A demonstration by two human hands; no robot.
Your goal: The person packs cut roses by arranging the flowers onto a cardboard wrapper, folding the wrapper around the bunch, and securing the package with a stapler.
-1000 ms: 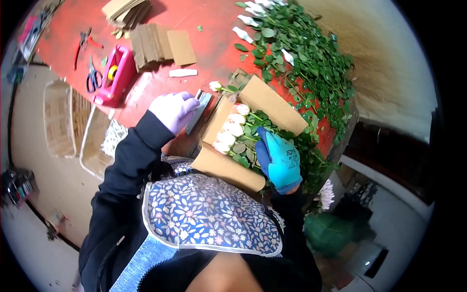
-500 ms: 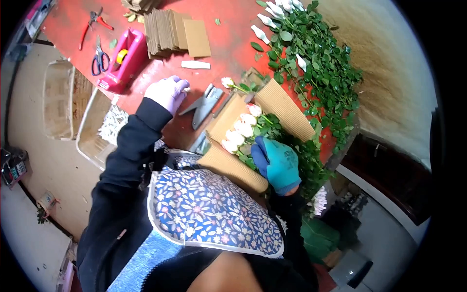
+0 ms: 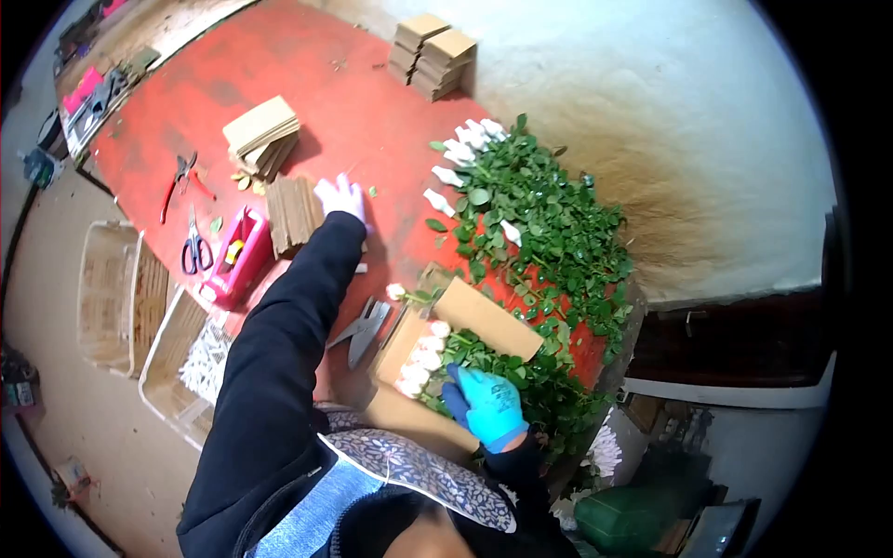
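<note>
My left hand (image 3: 341, 202), in a thin purple glove, is stretched across the red table with its fingers apart, at the right edge of a stack of brown corrugated cardboard pieces (image 3: 292, 216). Whether a fingertip touches a piece I cannot tell. My right hand (image 3: 488, 405), in a blue-and-teal work glove, is closed round the stems of a row of pale pink roses (image 3: 423, 361). These roses lie in a folded cardboard wrap (image 3: 488, 319) with raised sides. A single rose (image 3: 397, 291) lies just beyond it. Left of the wrap is a grey stapler (image 3: 365, 327).
A pink tape dispenser (image 3: 244, 256), scissors (image 3: 195, 244) and red-handled pruners (image 3: 183, 181) lie on the left. More cardboard stacks (image 3: 263, 127) stand farther back. White-sleeved roses (image 3: 549, 223) cover the right side. A plastic crate (image 3: 172, 372) stands below the left table edge.
My left hand has moved away from beside the stapler, forward to the cardboard stack, its fingers now spread. The view has shifted, showing more of the table. My right hand stays at the roses.
</note>
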